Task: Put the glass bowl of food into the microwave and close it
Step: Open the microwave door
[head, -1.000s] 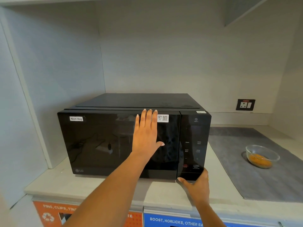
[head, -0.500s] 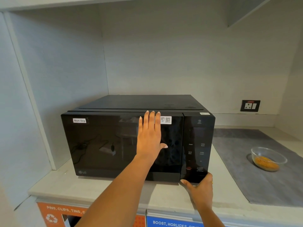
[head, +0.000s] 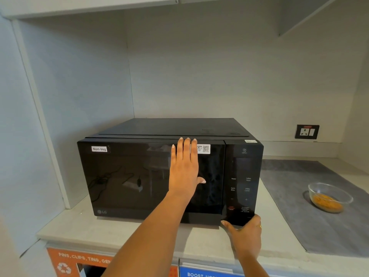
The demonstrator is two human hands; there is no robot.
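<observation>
The left hand [head: 184,168] lies flat on the shut door of the microwave [head: 151,176], fingers straight and together, holding nothing. The right hand [head: 246,234] cups the lower right front corner under the control panel, thumb along the bottom edge. The bowl [head: 329,196] of orange food sits on a grey mat [head: 299,216] well right of the microwave.

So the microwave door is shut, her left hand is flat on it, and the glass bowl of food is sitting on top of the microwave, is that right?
Not quite. The head view shows the glass bowl of food resting on the grey mat on the counter, to the right of the microwave, not on top of it. The rest holds: the door is shut and the left hand lies flat on it.
</observation>
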